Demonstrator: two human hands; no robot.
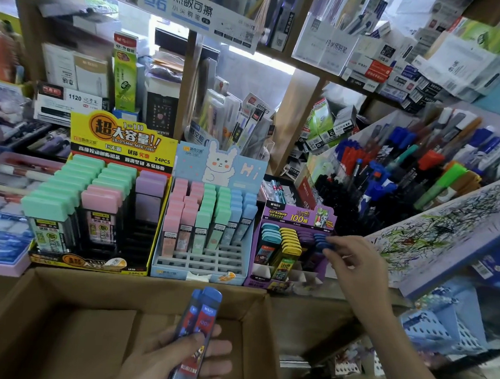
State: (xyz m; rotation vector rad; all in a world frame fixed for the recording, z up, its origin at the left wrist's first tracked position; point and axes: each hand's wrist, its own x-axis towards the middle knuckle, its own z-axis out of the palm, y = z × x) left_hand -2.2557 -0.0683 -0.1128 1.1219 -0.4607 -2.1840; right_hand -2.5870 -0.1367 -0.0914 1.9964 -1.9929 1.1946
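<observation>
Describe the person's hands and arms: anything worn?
Nothing worn that shows. The left hand and right hand are bare, with no gloves, rings or watch in view. The right forearm is bare to the frame edge, with no sleeve or band. The left arm shows only to the wrist.

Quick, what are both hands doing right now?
Left hand: holds two lead cases over the cardboard box.
Right hand: pinches a blue case in the purple display.
</observation>
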